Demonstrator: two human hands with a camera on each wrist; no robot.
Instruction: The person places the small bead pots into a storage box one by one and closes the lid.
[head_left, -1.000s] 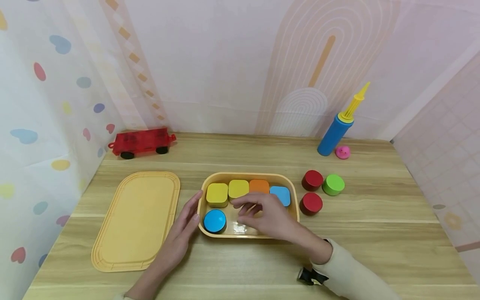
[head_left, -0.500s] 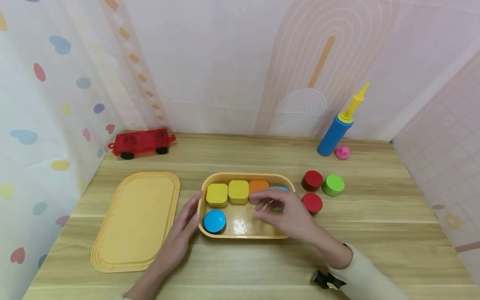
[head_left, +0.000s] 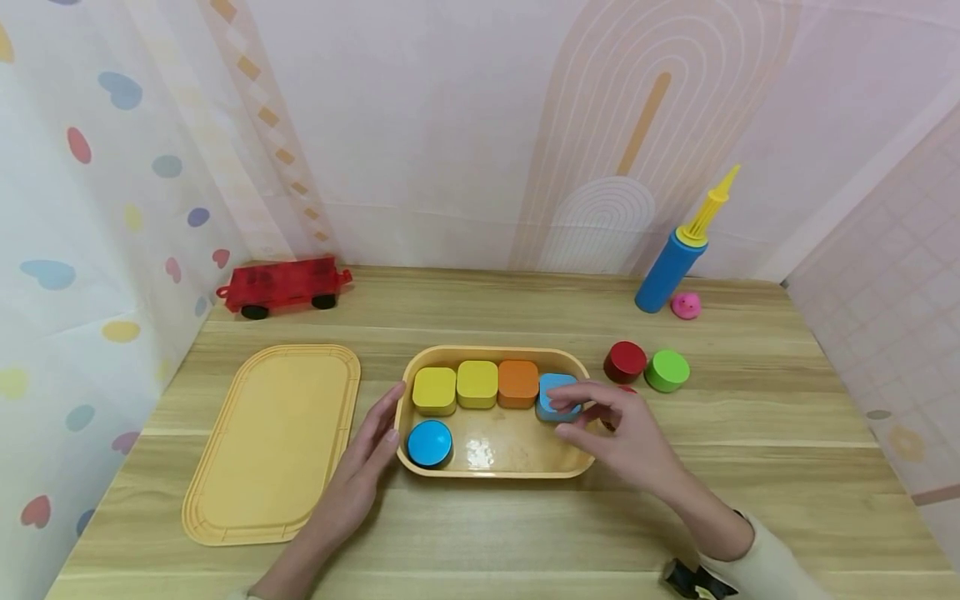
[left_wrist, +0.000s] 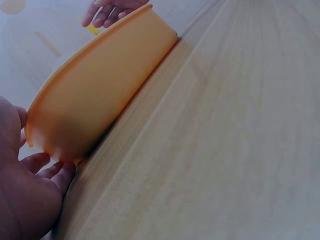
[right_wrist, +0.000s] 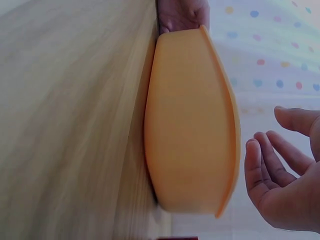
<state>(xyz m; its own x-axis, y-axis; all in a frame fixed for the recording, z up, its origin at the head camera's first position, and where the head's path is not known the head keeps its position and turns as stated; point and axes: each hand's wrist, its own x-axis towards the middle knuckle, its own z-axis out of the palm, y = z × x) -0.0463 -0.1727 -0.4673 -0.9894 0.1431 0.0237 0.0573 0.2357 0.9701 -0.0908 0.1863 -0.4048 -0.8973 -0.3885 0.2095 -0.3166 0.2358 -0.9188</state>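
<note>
A yellow-orange oblong box (head_left: 487, 473) stands on the table with colored blocks inside. Along its far wall are two yellow blocks (head_left: 435, 390), an orange block (head_left: 518, 383) and a light-blue block (head_left: 553, 408), partly covered by fingers. A round blue block (head_left: 430, 442) lies in the near left corner. My left hand (head_left: 358, 475) touches the box's left end with extended fingers, also visible in the left wrist view. Over the right end hovers my right hand (head_left: 626, 433), fingers loosely bent; the right wrist view shows nothing between them and the thumb, apart from the box.
Right of the box sit a dark red round block (head_left: 625, 362), a green round block (head_left: 667, 370) and another red one, mostly hidden. A flat yellow lid (head_left: 273, 442) lies left. Behind are a red toy wagon (head_left: 281, 283), a blue-yellow pump (head_left: 671, 267) and a pink duck (head_left: 687, 305).
My right hand has moved rightward from above the box's middle to its right end, uncovering the orange block and partly covering the blue one. My left hand stays in place.
</note>
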